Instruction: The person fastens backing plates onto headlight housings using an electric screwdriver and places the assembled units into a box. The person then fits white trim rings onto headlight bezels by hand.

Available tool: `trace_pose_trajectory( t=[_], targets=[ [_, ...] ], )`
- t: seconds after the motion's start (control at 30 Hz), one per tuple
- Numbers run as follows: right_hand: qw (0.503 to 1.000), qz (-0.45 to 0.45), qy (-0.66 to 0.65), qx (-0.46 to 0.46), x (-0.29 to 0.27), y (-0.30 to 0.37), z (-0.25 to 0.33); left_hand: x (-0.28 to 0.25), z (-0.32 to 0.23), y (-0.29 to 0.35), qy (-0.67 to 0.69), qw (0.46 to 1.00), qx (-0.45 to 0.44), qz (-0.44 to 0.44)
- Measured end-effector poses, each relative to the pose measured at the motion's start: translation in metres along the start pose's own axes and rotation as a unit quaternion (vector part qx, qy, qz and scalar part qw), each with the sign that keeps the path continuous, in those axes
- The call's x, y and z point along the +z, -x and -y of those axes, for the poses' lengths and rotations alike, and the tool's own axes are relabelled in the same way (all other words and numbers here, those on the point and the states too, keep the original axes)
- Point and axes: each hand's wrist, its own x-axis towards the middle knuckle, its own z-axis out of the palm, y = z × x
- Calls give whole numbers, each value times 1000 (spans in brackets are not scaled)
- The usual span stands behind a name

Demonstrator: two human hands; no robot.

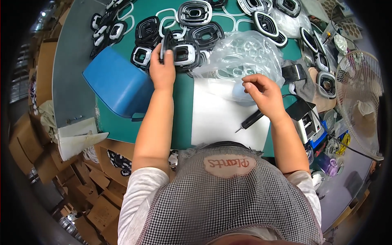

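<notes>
My left hand [162, 71] is closed on a dark oval ring-shaped part [168, 44], held on edge above a pile of similar black and white frames [184, 55]. Curled in a pinch, my right hand [263, 93] is over the near edge of a clear plastic bag [245, 53]. Whether the bag's film or anything else lies between those fingertips, I cannot make out. Several white rings show through the bag. Beneath it lies a white sheet [216, 118], with a black electric screwdriver [252, 120] resting across its right side.
A blue plastic bin [118, 83] leans at the left of the green mat [181, 122]. To the right stand a black-and-white power box [304, 118] with a cable and a caged fan [359, 98]. Cardboard boxes [98, 212] fill the lower left.
</notes>
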Motion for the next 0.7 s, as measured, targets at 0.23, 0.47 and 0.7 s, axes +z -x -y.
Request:
trace_pose_trajectory(
  t=[0.23,0.47,0.7],
  targets=[
    [982,-41,-175,50,36,-9,-1,-20,-28,33,521,748,-334,240],
    [907,21,-365,210,32,-1,-25,2,-28,63,309,829,-329,331],
    [922,-20,-345,177,1,8,-23,34,46,-29,-184,980,59,38]
  ],
)
